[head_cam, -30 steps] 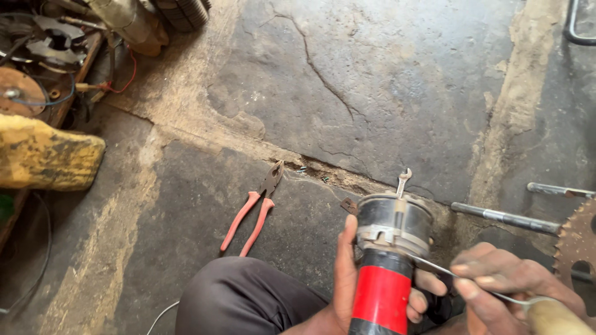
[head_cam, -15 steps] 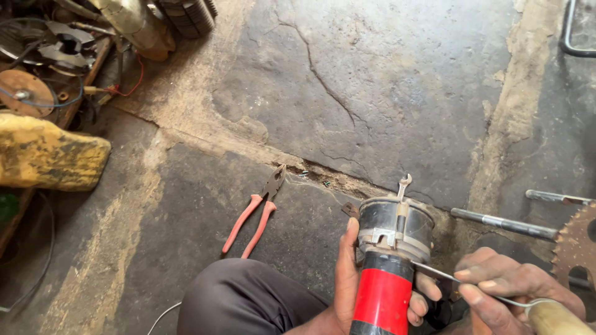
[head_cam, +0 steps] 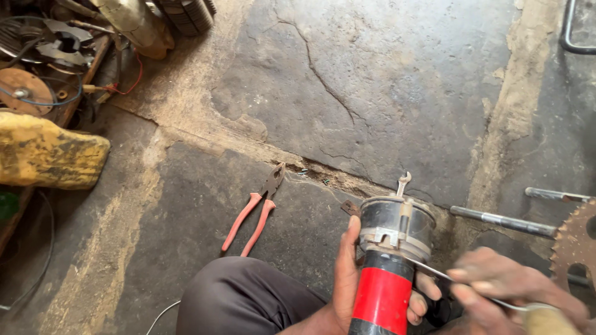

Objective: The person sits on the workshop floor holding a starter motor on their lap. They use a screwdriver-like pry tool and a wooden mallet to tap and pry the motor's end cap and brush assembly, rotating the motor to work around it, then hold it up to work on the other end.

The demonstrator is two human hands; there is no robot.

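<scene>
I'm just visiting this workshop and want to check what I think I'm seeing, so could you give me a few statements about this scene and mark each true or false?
1. The left hand grips a cylinder with a red body and a black, metal-fitted top. True.
2. The pliers with red handles lie in the person's lap. False: they lie on the concrete floor, left of the cylinder, touched by neither hand.
3. The right hand holds a thin metal tool with a pale handle whose tip meets the cylinder. True.
4. A toothed sprocket shows at the right edge. True.
5. The floor is smooth and unbroken. False: cracks run across it.
</scene>
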